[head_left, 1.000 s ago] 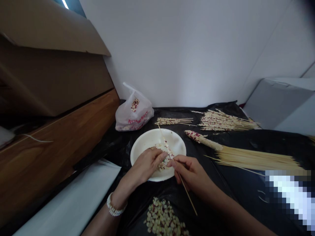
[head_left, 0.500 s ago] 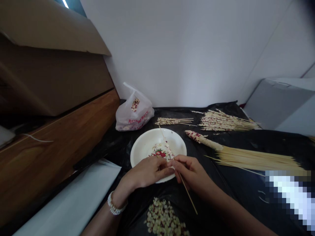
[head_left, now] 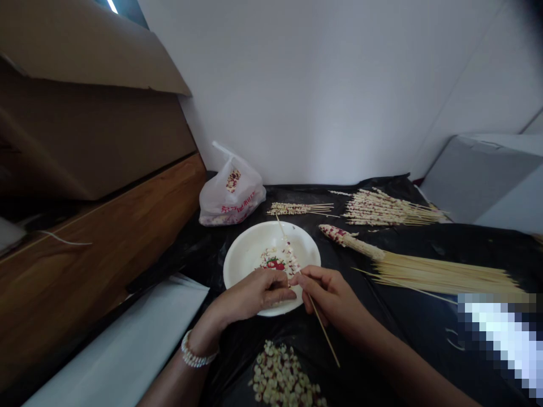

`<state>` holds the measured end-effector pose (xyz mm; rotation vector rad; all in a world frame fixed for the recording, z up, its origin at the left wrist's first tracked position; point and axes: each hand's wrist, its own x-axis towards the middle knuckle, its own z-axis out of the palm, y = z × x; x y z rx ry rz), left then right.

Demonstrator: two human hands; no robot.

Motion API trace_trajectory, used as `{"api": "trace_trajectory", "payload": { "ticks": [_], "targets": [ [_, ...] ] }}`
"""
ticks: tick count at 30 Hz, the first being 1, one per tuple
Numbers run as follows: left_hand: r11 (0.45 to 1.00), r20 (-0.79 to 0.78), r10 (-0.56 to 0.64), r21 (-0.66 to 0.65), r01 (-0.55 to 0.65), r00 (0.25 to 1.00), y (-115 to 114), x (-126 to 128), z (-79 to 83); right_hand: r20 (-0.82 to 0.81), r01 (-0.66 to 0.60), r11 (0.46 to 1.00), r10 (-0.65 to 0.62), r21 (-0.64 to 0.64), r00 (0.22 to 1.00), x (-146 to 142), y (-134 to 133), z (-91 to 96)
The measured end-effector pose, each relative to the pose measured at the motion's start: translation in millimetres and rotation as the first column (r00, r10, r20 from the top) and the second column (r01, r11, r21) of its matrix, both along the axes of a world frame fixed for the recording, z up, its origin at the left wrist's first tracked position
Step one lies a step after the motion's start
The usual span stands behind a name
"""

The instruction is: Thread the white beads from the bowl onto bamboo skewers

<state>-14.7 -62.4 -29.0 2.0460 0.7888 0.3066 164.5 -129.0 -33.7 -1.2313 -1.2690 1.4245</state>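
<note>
A thin bamboo skewer (head_left: 325,332) slants across the white bowl (head_left: 234,254), its upper part threaded with pale and dark-red kernels (head_left: 291,259). My right hand (head_left: 326,291) pinches the skewer just below the threaded pieces, and the bare end sticks out toward me. My left hand (head_left: 258,291) is over the bowl's near-left rim with thumb and fingers curled in, close beside the skewer. Whatever its fingertips hold is hidden. Loose pieces and a red-and-green printed pattern (head_left: 274,263) show in the bottom of the bowl.
Nearest me lies a heap of pale kernels (head_left: 284,376) on black plastic sheeting (head_left: 360,362). Behind the bowl are a knotted plastic bag (head_left: 232,200) and filled skewers (head_left: 292,208). More filled skewers (head_left: 373,208) and a bare skewer bundle (head_left: 445,271) lie right. A cardboard box (head_left: 93,124) stands left.
My left hand has drawn back slightly to the left, away from my right fingertips. The bowl has shifted a touch left, and the skewer's tip has moved slightly right.
</note>
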Motion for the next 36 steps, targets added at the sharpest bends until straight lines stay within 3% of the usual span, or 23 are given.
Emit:
{"api": "trace_trajectory", "payload": {
  "ticks": [3, 5, 7, 9, 11, 13, 15, 19, 24, 31, 36],
  "targets": [
    [0.961, 0.167, 0.258, -0.147, -0.235, 0.952, 4, 2, -1.8, 0.001, 0.001, 1.0, -0.001, -0.005, 1.0, 0, -1, 1.2],
    [0.86, 0.33, 0.47, -0.382, -0.34, 0.819, 9, 2, 0.7, -0.004, -0.001, 1.0, 0.001, -0.014, 1.0, -1, -1, 1.9],
    [0.68, 0.429, 0.667, -0.684, -0.263, 0.609, 14, 0, 5.6, -0.006, 0.003, 1.0, -0.003, -0.022, 1.0, -2, -1, 2.9],
    [0.459, 0.395, 0.822, -0.886, -0.065, 0.41, 19, -4, 11.1, -0.008, 0.007, 1.0, -0.008, -0.028, 1.0, -3, -1, 4.3],
    [0.267, 0.268, 0.914, -0.962, 0.046, 0.306, 22, -5, 15.5, -0.018, 0.009, 0.999, -0.01, -0.038, 1.0, -4, -2, 6.1],
    [0.159, 0.167, 0.948, -0.986, 0.053, 0.272, 22, -5, 18.5, -0.035, 0.006, 0.999, -0.008, -0.048, 0.999, -5, -3, 7.9],
    [0.143, 0.144, 0.954, -0.989, 0.024, 0.264, 21, -2, 20.5, -0.057, -0.008, 0.999, 0.005, -0.052, 0.998, -5, -5, 9.6],
    [0.201, 0.194, 0.948, -0.98, -0.003, 0.253, 18, 2, 21.4, -0.106, -0.091, 0.993, 0.083, -0.078, 0.991, -6, -9, 12.0],
    [0.221, 0.207, 0.935, -0.975, -0.017, 0.29, 20, -2, 15.6, -0.159, -0.192, 0.973, 0.172, -0.125, 0.972, -8, -12, 12.7],
    [0.208, 0.174, 0.936, -0.975, -0.082, 0.307, 20, -2, 12.4, -0.161, -0.197, 0.974, 0.178, -0.108, 0.971, -9, -12, 11.6],
    [0.207, 0.181, 0.938, -0.977, -0.059, 0.294, 24, -2, 7.7, -0.166, -0.198, 0.974, 0.179, -0.109, 0.97, -9, -11, 10.0]
  ]
}}
